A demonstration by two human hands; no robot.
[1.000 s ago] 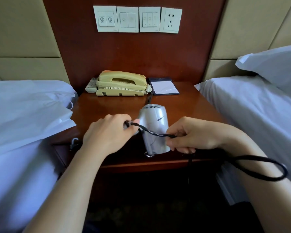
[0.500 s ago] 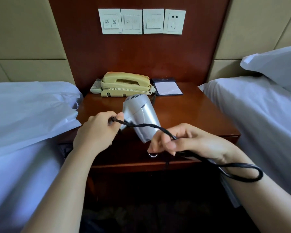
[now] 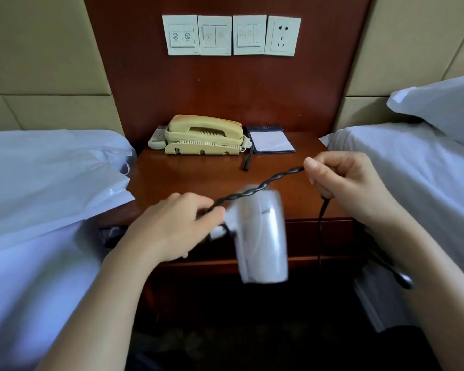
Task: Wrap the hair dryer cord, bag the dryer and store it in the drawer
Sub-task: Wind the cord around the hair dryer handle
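Note:
A silver hair dryer (image 3: 263,236), blurred by motion, hangs in front of the nightstand's front edge. My left hand (image 3: 172,228) grips its folded handle and the start of the black twisted cord (image 3: 260,187). The cord runs taut up and right to my right hand (image 3: 346,186), which pinches it. From that hand the cord drops down past the drawer front (image 3: 319,236) and loops behind my right forearm. A white plastic bag (image 3: 51,180) lies on the left bed.
The wooden nightstand (image 3: 198,180) carries a beige telephone (image 3: 204,136), a remote beside it, a notepad (image 3: 271,140) and a black pen (image 3: 247,162). White beds flank it on both sides. Switches and a socket (image 3: 282,36) sit on the wall panel above.
My right hand rose up and right, drawing the cord taut. The dryer swung from lying over the tabletop to hanging nozzle-down in front of the drawer.

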